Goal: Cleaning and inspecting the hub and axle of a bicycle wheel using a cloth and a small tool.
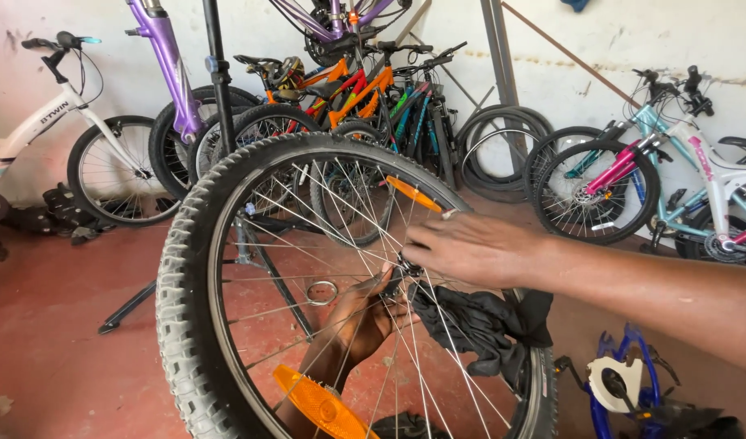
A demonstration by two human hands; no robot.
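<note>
While the knobby-tyred bicycle wheel (186, 268) stands upright in the foreground, the right hand (470, 248) reaches in from the right and lies flat over the spokes beside the hub (405, 272), fingers stretched out and close together, gripping nothing. The left hand (361, 317) comes up behind the spokes with its fingers curled loosely toward the hub, and whether they pinch anything I cannot tell; a black rag (479, 325) hangs just right of it, an orange reflector (320, 404) sits low on the spokes, and parked bicycles (373, 97) line the wall
</note>
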